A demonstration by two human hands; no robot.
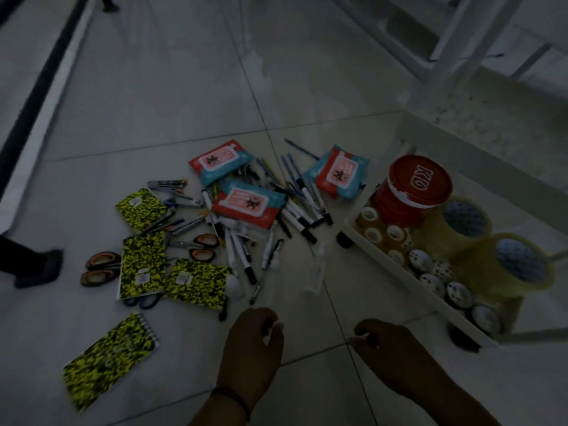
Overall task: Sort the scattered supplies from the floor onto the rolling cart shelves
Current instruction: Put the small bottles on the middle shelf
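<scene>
Dim light, tiled floor. The supplies lie in a heap at frame centre, between me and the cart, which fills the right side.

Around the heap: a dark baseboard strip runs along the upper left; a dark shoe sits at the left edge, beside the orange-handled scissors. White furniture legs stand at upper right behind the cart.

Cart's low shelf already holds a red tin, two big tape rolls and a row of small rolls along its near wall.

On the floor: three wipe packs, one just beside the cart's corner. Markers and pens are piled under and between them, long axes mostly running upper left to lower right, some fanned toward the bottom of the frame. Four yellow-black notebooks lie flat at lower left; the nearest one is apart from the others, tilted, its spiral toward the upper right. A second pair of scissors lies between notebooks and markers. A clear bottle lies near the cart's wheel.

My left hand hangs at bottom centre, fingers curled around a small pale item; too blurred to name. My right hand is beside it, fingers curled, thumb meeting them; whether it grasps anything I cannot tell.
</scene>
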